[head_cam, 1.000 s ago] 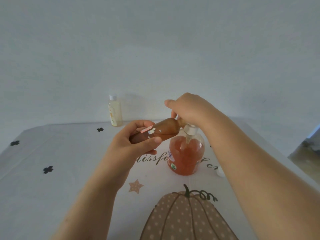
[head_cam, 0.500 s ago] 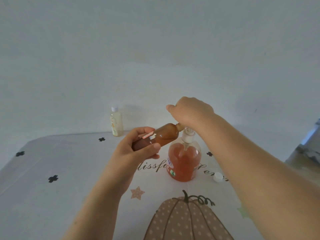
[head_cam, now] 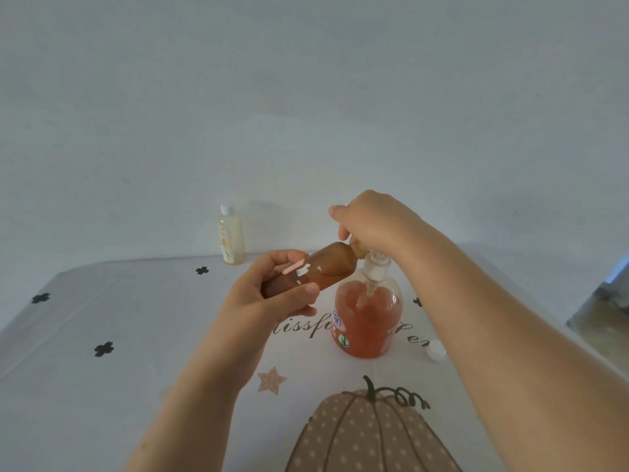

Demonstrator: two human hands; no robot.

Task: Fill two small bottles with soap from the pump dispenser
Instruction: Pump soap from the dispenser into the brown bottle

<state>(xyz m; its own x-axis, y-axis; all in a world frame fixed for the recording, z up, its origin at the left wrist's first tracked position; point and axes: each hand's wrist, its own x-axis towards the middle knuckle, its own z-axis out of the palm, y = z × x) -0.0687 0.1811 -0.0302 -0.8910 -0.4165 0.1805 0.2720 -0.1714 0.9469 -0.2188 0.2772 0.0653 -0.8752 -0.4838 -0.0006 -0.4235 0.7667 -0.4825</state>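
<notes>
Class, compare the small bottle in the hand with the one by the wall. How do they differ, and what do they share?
The held bottle is tilted in the left hand, neck at the dispenser; the far bottle stands upright on the table. The held bottle looks orange-brown, the far bottle pale yellow. The far bottle has a white cap; the held bottle shows none. Both are small and see-through.

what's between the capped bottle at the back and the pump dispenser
In the head view, the left hand and the tilted brown bottle it grips, raised above the tablecloth, lie between capped bottle and dispenser.
</notes>
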